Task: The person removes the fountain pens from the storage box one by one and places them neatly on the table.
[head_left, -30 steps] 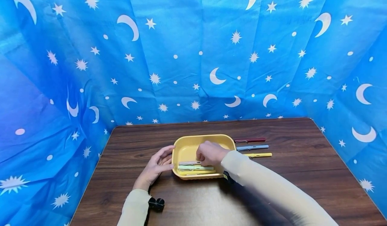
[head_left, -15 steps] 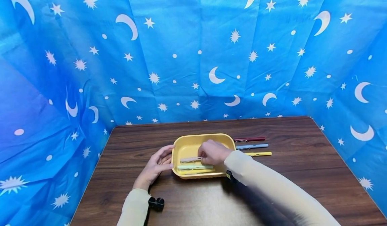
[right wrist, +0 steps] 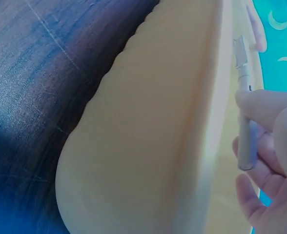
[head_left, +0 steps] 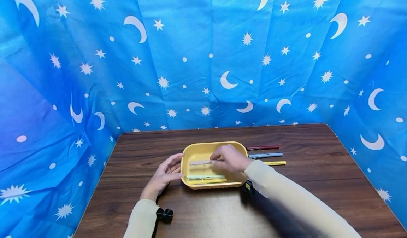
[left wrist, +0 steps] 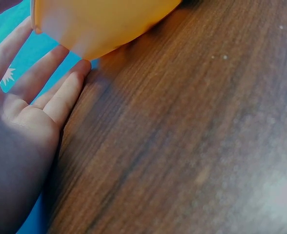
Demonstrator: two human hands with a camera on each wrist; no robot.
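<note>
"What is in your grip?"

"My right hand [head_left: 231, 159] pinches a pale pen [head_left: 201, 162] between thumb and fingers. It runs left to right within the yellow tray [head_left: 203, 153]; whether it touches the tray's floor, I can't tell."

"And your other hand?"

"My left hand [head_left: 163, 174] has its fingers spread, their tips touching the tray's left end."

"What else is in the tray?"

"A light green pen [head_left: 206, 176] and, just nearer, a yellow pen [head_left: 208, 182], side by side along the near wall."

"And beyond it?"

"Right of the tray, three more lie on the wood-grain table [head_left: 305, 142]: a dark red pen [head_left: 265, 147] farthest, a blue-grey pen [head_left: 268, 155] between, and a second yellow pen [head_left: 276, 163] nearest, its left part hidden by my sleeve [head_left: 279, 188]. On the far side hangs a blue cloth [head_left: 190, 47] with white moons and stars."
</note>
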